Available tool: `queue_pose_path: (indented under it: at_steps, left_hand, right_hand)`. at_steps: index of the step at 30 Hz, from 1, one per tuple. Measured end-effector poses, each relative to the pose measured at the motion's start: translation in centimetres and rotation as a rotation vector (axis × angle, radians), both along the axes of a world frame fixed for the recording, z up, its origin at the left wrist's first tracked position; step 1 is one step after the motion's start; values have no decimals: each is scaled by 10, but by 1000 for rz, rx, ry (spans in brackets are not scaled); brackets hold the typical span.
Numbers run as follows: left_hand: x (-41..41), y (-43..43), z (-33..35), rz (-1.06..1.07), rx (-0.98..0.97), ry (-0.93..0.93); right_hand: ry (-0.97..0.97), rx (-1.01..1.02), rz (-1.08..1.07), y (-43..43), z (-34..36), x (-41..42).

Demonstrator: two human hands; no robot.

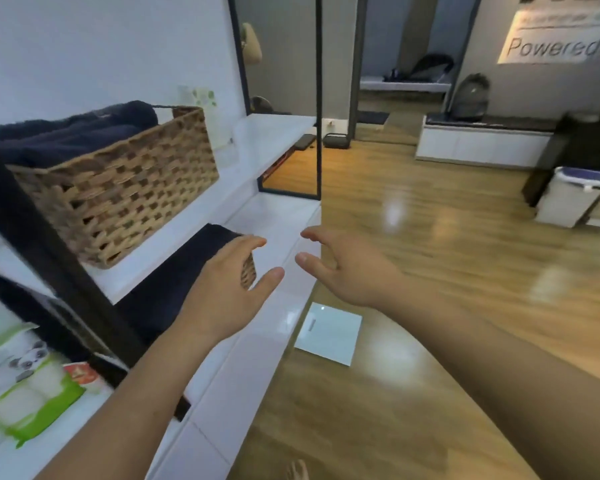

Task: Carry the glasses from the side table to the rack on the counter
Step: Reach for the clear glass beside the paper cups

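No glasses and no rack show in the head view. My left hand [227,289] hangs open over the white shelf ledge [274,237], fingers spread, in front of a small wicker basket [248,271] that it partly hides. My right hand [347,268] is open too, fingers loosely curled, held just past the ledge's outer edge above the wooden floor. Both hands hold nothing. The picture is blurred by motion.
A large wicker basket [118,188] with dark towels stands on the upper white shelf at left, behind a black frame post [49,244]. A green tissue pack [25,393] lies lower left. A white scale [329,332] lies on the wooden floor [430,271]. A white bin [568,195] stands far right.
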State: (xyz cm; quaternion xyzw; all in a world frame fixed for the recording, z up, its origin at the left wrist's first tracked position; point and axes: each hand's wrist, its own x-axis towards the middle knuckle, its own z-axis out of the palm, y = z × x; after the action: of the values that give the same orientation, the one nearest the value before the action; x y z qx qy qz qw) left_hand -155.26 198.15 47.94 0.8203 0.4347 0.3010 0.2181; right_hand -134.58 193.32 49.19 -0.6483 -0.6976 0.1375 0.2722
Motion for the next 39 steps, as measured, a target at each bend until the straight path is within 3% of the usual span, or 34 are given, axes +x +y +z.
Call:
queue_pose_path:
  at_steps: [7, 16, 21, 29, 39]
  left_hand:
    - [87, 108, -5, -86, -15, -52]
    - [123, 226, 0, -87, 2, -82]
    - [112, 267, -5, -43, -21, -29]
    - [103, 320, -3, 123, -13, 74]
    - [141, 368, 23, 412, -3, 128]
  right_hand:
    - [-184, -51, -156, 65, 25, 82]
    - [-288, -75, -206, 167, 37, 119]
    - [-293, -57, -147, 227, 36, 124]
    - [-141, 28, 22, 326, 39, 126]
    - [-104, 33, 256, 434, 54, 168]
